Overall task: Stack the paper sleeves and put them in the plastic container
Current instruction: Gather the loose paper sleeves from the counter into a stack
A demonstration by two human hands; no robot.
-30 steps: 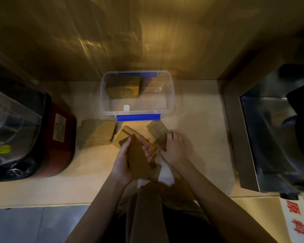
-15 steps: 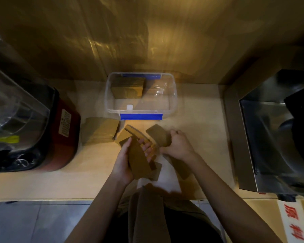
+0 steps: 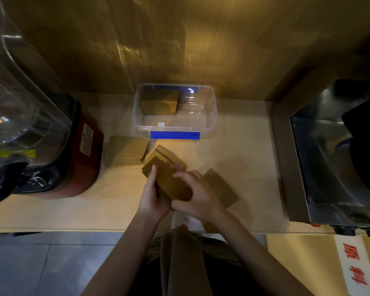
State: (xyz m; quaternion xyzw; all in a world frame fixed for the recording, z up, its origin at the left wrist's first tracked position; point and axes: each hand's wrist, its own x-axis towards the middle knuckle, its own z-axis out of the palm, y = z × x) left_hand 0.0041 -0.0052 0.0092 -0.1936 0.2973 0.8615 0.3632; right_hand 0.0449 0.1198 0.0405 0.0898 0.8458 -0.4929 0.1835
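Note:
My left hand [image 3: 153, 196] holds a small stack of brown paper sleeves [image 3: 171, 184] above the counter, and my right hand [image 3: 198, 194] presses on the same stack from the right. More loose sleeves [image 3: 165, 155] lie just behind the hands. One sleeve [image 3: 221, 189] lies flat to the right of my right hand. A bigger pile of sleeves [image 3: 126, 153] sits at the left of the clear plastic container [image 3: 212, 116], which has a blue clip on its front rim. Inside the container, a stack of sleeves [image 3: 158, 102] stands at the back left.
A red-based blender with a clear jar [image 3: 41, 135] stands at the left. A metal machine [image 3: 333, 159] fills the right side. A white sheet [image 3: 185, 222] lies at the counter's front edge. The wooden wall [image 3: 179, 39] rises behind the container.
My right hand picked a sleeve off the counter and brought it left onto the stack in my left hand. The camera moved a little closer.

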